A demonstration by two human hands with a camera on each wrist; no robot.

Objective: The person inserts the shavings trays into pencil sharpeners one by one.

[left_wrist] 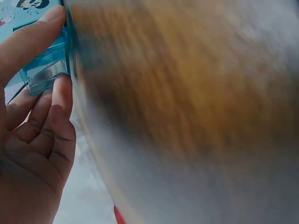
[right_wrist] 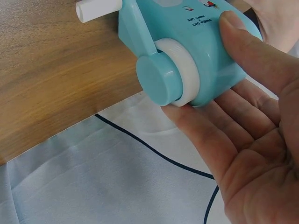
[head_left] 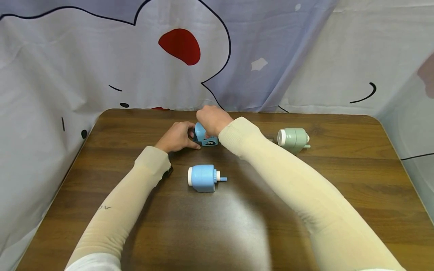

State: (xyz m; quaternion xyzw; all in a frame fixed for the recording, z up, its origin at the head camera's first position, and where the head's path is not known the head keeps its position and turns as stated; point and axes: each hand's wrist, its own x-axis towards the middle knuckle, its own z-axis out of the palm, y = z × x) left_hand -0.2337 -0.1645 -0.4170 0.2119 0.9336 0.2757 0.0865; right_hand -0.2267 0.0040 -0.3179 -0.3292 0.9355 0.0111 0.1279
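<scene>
A turquoise crank pencil sharpener (head_left: 209,140) with a panda print is between my two hands at the back of the table. My right hand (head_left: 213,119) grips its body, thumb on one side and fingers on the other. In the right wrist view its crank arm (right_wrist: 135,30), white handle (right_wrist: 98,9) and white collar (right_wrist: 182,70) face away from the palm. From the left, my left hand (head_left: 178,137) holds the other end. Its thumb and fingertips pinch around the see-through blue shavings drawer (left_wrist: 46,70) in the left wrist view.
Nearer the front lies a blue crank sharpener (head_left: 203,178), its crank to the right. A green one (head_left: 294,139) is at the back right, beyond my right forearm. A printed cloth (head_left: 254,56) hangs behind the wooden table (head_left: 346,169).
</scene>
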